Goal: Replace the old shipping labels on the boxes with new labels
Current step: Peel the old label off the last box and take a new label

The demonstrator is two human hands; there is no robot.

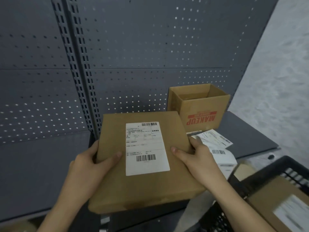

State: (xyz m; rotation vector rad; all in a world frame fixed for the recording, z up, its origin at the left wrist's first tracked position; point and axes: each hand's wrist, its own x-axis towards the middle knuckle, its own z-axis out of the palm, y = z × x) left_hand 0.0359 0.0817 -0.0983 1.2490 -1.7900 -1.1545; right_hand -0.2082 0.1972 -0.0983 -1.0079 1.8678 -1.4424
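I hold the flat box [150, 188] in both hands, just above the grey shelf [250, 136], with its near edge towards me. The left hand [87, 164] grasps the left edge with the thumb lying on the top face. The right hand [197, 156] grasps the right edge in the same manner, and its fingers [194, 141] curl around the side.

I judge the box to be light, because two thumbs and an easy grip are enough to carry it. The cardboard looks stiff and dry, not slippery, but a thin top can bend under hard pressure. The best hold is on the two side edges, as now, which keeps the label free.

The box is plain brown and closed. A white shipping label [147, 148] sits flat in the middle of the top, with a barcode at each end and no corner lifted. I cannot tell whether it is the old one or the new one.

To my right stands a black basket [267, 166] with another labelled box [270, 193] inside, blurred. Further on, loose label sheets [215, 139] lie on the shelf. Behind them is an open carton [200, 118] printed MAKEUP, upside down, and last the grey pegboard wall [150, 56].
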